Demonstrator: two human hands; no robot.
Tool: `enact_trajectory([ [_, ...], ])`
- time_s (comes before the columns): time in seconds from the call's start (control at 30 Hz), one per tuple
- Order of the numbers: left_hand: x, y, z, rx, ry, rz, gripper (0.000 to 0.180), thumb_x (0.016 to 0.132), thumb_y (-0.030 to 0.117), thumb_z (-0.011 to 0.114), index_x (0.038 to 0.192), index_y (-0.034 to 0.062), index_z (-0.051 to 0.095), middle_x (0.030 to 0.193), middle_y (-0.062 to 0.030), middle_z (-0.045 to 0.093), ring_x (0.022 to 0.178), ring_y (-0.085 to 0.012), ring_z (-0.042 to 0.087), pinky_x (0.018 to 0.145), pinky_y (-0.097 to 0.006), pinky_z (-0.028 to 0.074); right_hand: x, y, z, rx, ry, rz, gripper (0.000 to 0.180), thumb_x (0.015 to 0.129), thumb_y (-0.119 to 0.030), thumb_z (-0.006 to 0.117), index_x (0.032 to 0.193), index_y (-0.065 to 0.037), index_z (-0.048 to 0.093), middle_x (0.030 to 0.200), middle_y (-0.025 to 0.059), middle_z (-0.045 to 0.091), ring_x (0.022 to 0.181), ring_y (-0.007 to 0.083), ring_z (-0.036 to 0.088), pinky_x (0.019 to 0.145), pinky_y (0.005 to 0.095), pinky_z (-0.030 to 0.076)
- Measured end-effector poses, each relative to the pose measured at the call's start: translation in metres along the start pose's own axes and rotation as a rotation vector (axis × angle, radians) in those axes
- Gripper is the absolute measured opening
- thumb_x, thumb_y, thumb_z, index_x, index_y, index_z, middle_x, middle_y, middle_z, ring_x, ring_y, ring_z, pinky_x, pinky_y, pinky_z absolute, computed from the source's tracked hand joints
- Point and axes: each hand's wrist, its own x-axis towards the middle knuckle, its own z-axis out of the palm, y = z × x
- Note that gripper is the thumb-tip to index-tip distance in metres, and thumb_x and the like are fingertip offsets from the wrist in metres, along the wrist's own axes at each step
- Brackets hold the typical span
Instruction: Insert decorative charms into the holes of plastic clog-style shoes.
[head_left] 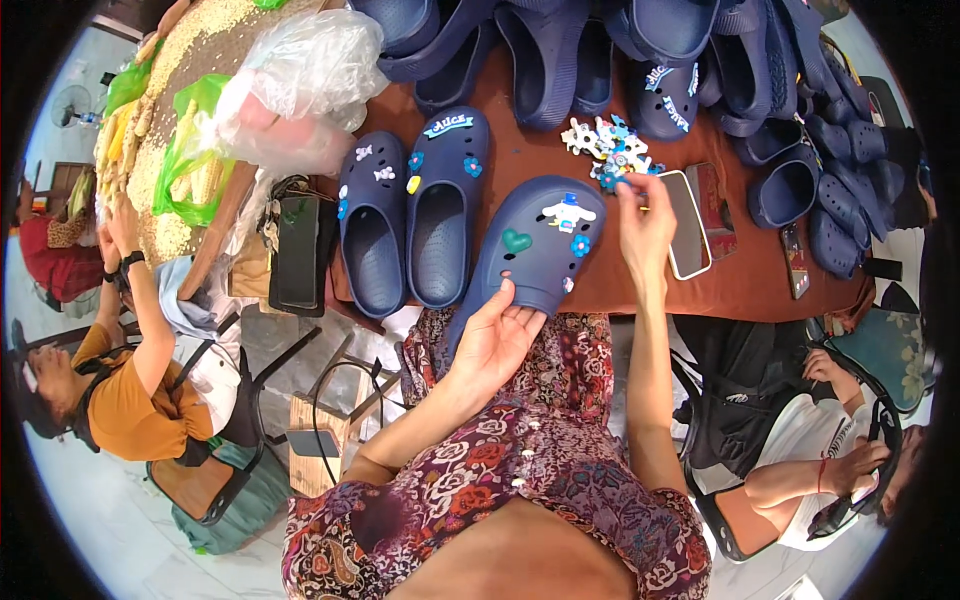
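Note:
My left hand (pixel 490 340) grips a navy foam clog (pixel 535 205) by its opening, thumb outside, the upper tilted toward me. On its upper sit a green heart charm (pixel 516 241), a white long-eared dog charm (pixel 570 213) with a blue hat, and a blue flower charm (pixel 580 246). My right hand (pixel 648 222) is at the near edge of a pile of white, blue and yellow shoe charms (pixel 605 145). Its fingertips are pinched; what they hold is too small to name. Left of the held clog, two navy clogs (pixel 440 230) with charms stand side by side.
Many navy clogs (pixel 545 60) crowd the far side and right of the brown-covered table (pixel 740 290). A white-edged phone (pixel 687 225) lies by my right wrist. Plastic bags (pixel 300 70) and corn kernels (pixel 215 25) lie at left. People sit on both sides.

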Motion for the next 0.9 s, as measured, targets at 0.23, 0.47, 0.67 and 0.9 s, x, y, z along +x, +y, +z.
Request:
enact_trajectory([
  [0.23, -0.006, -0.011, 0.013, 0.145, -0.07, -0.037, 0.035, 0.093, 0.015, 0.058, 0.123, 0.0038, 0.047, 0.126, -0.0101, 0.052, 0.123, -0.0218, 0.048, 0.112, -0.038, 0.034, -0.024, -0.066, -0.034, 0.412, -0.393, 0.138, 0.012, 0.089, -0.006, 0.061, 0.099, -0.001, 0.063, 0.088, 0.0007, 0.063, 0.078, 0.0063, 0.056, 0.07, 0.0217, 0.047],
  [0.47, -0.003, -0.023, 0.005, 0.297, -0.121, -0.003, 0.04, 0.094, 0.022, 0.057, 0.127, 0.0019, 0.047, 0.13, -0.0092, 0.052, 0.127, -0.0203, 0.045, 0.114, -0.038, 0.029, -0.042, -0.075, -0.024, 0.322, -0.686, 0.175, 0.013, 0.082, -0.009, 0.066, 0.093, -0.002, 0.065, 0.077, 0.0029, 0.063, 0.058, 0.0083, 0.051, 0.055, 0.0251, 0.041],
  [0.67, -0.002, -0.03, 0.003, 0.401, -0.136, 0.097, 0.027, 0.094, 0.017, 0.057, 0.12, 0.0073, 0.055, 0.12, -0.0025, 0.059, 0.116, -0.0126, 0.052, 0.105, -0.033, 0.04, -0.041, -0.08, -0.025, 0.259, -0.677, 0.125, 0.013, 0.08, -0.009, 0.068, 0.088, 0.0, 0.065, 0.074, 0.0046, 0.06, 0.06, 0.0116, 0.054, 0.057, 0.0267, 0.043],
  [0.9, 0.0, -0.033, -0.001, 0.468, -0.118, 0.133, 0.042, 0.094, 0.026, 0.058, 0.126, 0.0009, 0.048, 0.133, -0.0097, 0.049, 0.127, -0.019, 0.043, 0.112, -0.041, 0.03, -0.038, -0.079, -0.027, 0.226, -0.745, 0.159, 0.014, 0.078, -0.009, 0.069, 0.087, 0.001, 0.065, 0.072, 0.0054, 0.061, 0.06, 0.0123, 0.057, 0.057, 0.0268, 0.045],
])
